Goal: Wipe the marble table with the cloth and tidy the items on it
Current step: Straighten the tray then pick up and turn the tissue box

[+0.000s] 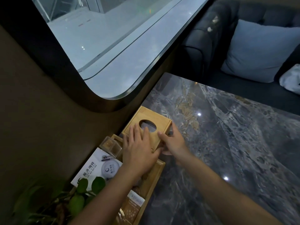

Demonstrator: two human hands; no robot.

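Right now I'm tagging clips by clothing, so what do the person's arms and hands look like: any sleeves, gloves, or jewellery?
Both forearms are bare as far as the frame shows, with no sleeve in view. The left hand and right hand wear no gloves. No watch, bracelet or ring shows on the wrists or on the fingers, though dim light and blur could hide something small.

One head-worn camera looks steeply down and forward, close over the marble surface (227,143) (window (105,46) ahead-left, sofa (211,38) beyond)
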